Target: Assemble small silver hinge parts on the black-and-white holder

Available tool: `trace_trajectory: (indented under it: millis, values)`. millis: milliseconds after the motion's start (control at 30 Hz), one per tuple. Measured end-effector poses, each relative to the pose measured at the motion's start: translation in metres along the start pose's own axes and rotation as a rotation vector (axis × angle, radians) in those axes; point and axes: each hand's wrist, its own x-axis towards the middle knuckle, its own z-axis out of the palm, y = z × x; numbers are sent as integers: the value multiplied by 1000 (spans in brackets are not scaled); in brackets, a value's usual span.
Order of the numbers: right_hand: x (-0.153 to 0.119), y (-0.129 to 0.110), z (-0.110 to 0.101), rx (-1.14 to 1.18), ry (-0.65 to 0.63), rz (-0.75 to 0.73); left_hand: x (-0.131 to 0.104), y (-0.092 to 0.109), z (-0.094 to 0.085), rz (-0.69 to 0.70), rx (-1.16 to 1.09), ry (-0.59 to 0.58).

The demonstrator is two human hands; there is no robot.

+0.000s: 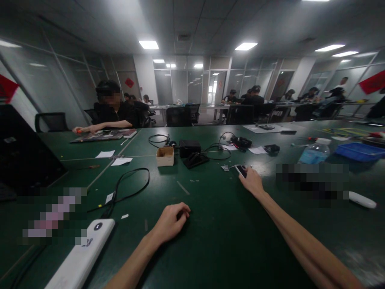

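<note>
– What's nearest?
– The left hand [172, 221], relaxed on the green table [222, 249], fingers half bent and free. To its left lies a white bar [82, 255], a black cable [148, 180] looping near the bar's far end.
– And the right hand [253, 182]?
– Farther out, gripping a small white-and-black device [241, 171] at its fingertips. I can't tell whether the device touches the table.
– What's about that hand?
– Scraps [225, 167] just left of the fingers. Off to its right, a bottle [315, 152], then a blue tray [359, 153].
– Ahead of the left hand?
– An open tan box [165, 159], with a black box [189, 147] just right of it. Past the right hand, paper [258, 150].
– Farthest?
– A co-worker [110, 115] across the table, beyond the left hand and leftward, arms by a flat board [102, 137]. More people [255, 98] are behind, beyond the right hand.
</note>
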Motion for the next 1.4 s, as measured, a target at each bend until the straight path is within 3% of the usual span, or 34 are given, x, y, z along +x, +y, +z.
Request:
trace_trajectory:
  millis: [933,1400]
  values:
    - [-1,-5,-8,62,-2,50,0,-1,0,9,20,-22]
    - [2,7,-23,102,-53,73,-1,0,-2,12,12,-15]
